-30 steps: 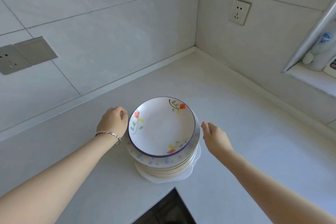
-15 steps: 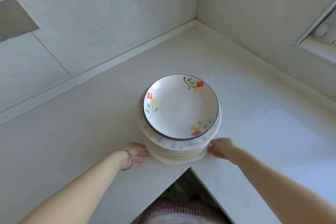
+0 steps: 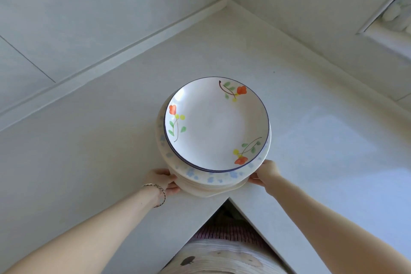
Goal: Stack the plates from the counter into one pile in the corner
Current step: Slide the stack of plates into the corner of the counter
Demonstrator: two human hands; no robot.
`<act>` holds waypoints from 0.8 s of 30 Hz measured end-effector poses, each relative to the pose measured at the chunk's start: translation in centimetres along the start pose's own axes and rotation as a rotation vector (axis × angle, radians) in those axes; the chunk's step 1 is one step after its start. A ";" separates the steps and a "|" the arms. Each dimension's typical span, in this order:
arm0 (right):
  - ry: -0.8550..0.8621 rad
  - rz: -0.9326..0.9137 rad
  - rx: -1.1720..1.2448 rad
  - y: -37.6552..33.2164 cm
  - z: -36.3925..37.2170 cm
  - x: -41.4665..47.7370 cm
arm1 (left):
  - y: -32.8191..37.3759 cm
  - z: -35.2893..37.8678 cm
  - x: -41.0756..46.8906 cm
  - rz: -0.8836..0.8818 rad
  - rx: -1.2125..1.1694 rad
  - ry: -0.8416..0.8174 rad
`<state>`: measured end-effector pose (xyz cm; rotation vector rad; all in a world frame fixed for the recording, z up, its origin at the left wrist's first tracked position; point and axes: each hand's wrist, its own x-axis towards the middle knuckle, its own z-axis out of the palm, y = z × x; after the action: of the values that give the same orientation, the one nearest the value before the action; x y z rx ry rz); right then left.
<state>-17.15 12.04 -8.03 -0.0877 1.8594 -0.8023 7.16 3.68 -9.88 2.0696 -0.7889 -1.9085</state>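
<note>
At the counter's (image 3: 89,151) inner edge, close to the person's body: one pile (image 3: 211,181) of plates.
- Flowered plate (image 3: 213,124) on top, thin dark rim, sitting a little to the right of the one beneath.
- Speckled plate (image 3: 200,177) directly under it, with plainer rims below. I cannot count them.

Left hand (image 3: 161,179) grasps the pile low on its left side, thumb above and fingers curled under the bottom rims. A bracelet (image 3: 160,192) is on that wrist. Right hand (image 3: 265,172) grasps the lower right side the same way, its fingers mostly hidden beneath.

The pile looks raised off the counter, overhanging the inner edge. From this angle it could also be resting there.

Progress, as I judge it:
- **Done:** the stacking itself. Every plate I can see is in the pile.
- **Left:** the placing. The corner (image 3: 226,1), where the two walls meet, lies well apart from the pile, further back on the counter. The pile has to go there and be set down, and both hands have to let go.
</note>
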 end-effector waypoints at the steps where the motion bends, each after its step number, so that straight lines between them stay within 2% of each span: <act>1: -0.003 -0.003 -0.002 -0.3 -0.1 0.1 | 0.1 0.1 0.1 0.001 -0.005 0.007; 9: 0.035 -0.042 0.039 -4.5 -0.4 3.0 | 3.4 2.3 1.9 0.019 -0.096 -0.002; 24: 0.130 -0.086 0.082 -19.5 -0.7 13.7 | 17.8 9.7 8.8 0.054 -0.174 0.006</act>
<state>-29.57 -8.37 -7.87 -0.0652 1.9523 -0.9625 -6.32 -13.82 -9.83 1.9303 -0.6459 -1.8698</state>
